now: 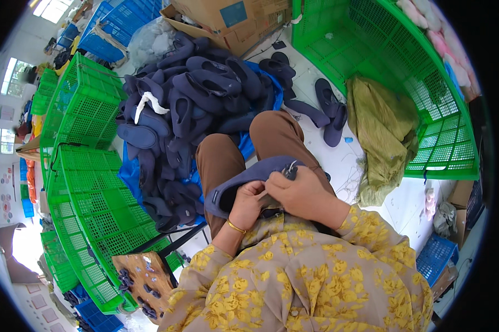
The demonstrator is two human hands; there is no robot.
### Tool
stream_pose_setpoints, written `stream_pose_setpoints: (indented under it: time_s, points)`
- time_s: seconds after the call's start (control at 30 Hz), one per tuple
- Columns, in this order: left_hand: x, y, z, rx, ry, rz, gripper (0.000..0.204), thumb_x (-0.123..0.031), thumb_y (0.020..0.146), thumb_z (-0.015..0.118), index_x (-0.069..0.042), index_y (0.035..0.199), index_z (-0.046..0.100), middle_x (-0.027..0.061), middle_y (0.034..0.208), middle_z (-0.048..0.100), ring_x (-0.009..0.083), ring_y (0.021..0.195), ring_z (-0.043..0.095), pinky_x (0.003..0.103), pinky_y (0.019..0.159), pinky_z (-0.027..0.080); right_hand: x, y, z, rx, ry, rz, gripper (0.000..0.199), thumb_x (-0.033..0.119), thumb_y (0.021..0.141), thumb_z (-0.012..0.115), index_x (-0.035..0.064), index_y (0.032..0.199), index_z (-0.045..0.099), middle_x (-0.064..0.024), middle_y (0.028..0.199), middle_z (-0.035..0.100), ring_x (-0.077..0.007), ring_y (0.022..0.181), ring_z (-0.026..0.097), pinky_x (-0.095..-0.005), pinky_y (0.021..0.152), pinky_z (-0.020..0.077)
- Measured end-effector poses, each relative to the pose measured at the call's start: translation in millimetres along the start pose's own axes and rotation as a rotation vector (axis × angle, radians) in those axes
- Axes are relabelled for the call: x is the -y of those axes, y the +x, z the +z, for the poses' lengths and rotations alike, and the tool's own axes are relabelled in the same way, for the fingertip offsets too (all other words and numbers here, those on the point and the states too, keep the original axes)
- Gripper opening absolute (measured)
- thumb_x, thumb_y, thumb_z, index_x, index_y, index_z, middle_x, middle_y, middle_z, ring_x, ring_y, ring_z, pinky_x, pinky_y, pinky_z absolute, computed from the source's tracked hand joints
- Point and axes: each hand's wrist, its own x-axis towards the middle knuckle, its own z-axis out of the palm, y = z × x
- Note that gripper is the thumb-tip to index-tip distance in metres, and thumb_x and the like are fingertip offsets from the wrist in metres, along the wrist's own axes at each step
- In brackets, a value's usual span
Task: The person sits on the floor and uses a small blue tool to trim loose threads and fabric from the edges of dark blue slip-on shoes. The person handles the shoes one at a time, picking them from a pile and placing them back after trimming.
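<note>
Across my lap lies a navy slip-on shoe (pixel 252 172), its opening turned toward my left. My left hand (pixel 246 206) is closed on the near edge of the shoe, thumb and fingertips pinched together. Close beside it, my right hand (pixel 300 191) is curled shut around a small dark tool with a shiny metal tip (pixel 290 169), which looks like thread snips. The right fingertips meet the left ones at the shoe's edge, and what lies between them is hidden. Beyond my knees rises a heap of similar navy shoes (pixel 186 105) on a blue sheet (pixel 130 176).
Green plastic crates (pixel 89 199) stand along the left, and a large green crate (pixel 366 41) stands at the far right. An olive cloth sack (pixel 379 133) lies near several loose shoes (pixel 330 113). Left of me, a wooden board (pixel 144 271) holds small dark pieces. Cardboard boxes (pixel 227 22) stand behind the heap.
</note>
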Motion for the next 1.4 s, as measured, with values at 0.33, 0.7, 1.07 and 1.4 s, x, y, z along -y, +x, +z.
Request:
stream_pose_setpoints:
  time_s: [0.33,0.7,1.07,1.4]
  points:
    - [2,2,3,0.012,0.02,0.037,0.009,-0.001,0.09,0.063,0.0,0.098,0.067,0.0027,0.09,0.069,0.007,0.077,0.063,0.022,0.069,0.052,-8,-14,13,-0.118,0.032,-0.012,0.019,0.008,0.073,0.064,0.0095,0.091,0.059,-0.0025,0.086,0.053,-0.0234,0.064,0.055,-0.0328,0.055,0.0429]
    - [-18,-6,17,-0.077,0.216,0.081,0.01,-0.01,0.091,0.069,-0.002,0.094,0.063,-0.0059,0.085,0.06,0.002,0.074,0.051,0.019,0.066,0.042,6,14,-34,-0.107,1.48,0.603,0.007,0.011,0.099,0.055,0.005,0.103,0.058,0.0055,0.082,0.053,-0.0034,0.07,0.047,-0.0202,0.063,0.041]
    - [-159,-35,-9,0.295,1.667,0.486,0.027,-0.022,0.071,0.076,-0.003,0.075,0.057,0.0087,0.078,0.059,0.0295,0.081,0.055,0.04,0.078,0.041,-44,11,-131,-0.59,1.67,0.396,0.022,0.026,0.098,0.055,0.008,0.111,0.053,0.0054,0.071,0.042,-0.0038,0.054,0.035,-0.021,0.046,0.0266]
    - [-134,-66,-48,0.326,1.684,0.228,0.025,-0.023,0.07,0.076,-0.006,0.083,0.063,0.0078,0.081,0.059,0.0297,0.088,0.055,0.043,0.088,0.04,-243,-157,-273,-1.439,0.936,0.585,0.017,0.019,0.098,0.052,0.0071,0.11,0.056,0.0048,0.07,0.039,-0.0051,0.056,0.034,-0.0223,0.049,0.0249]
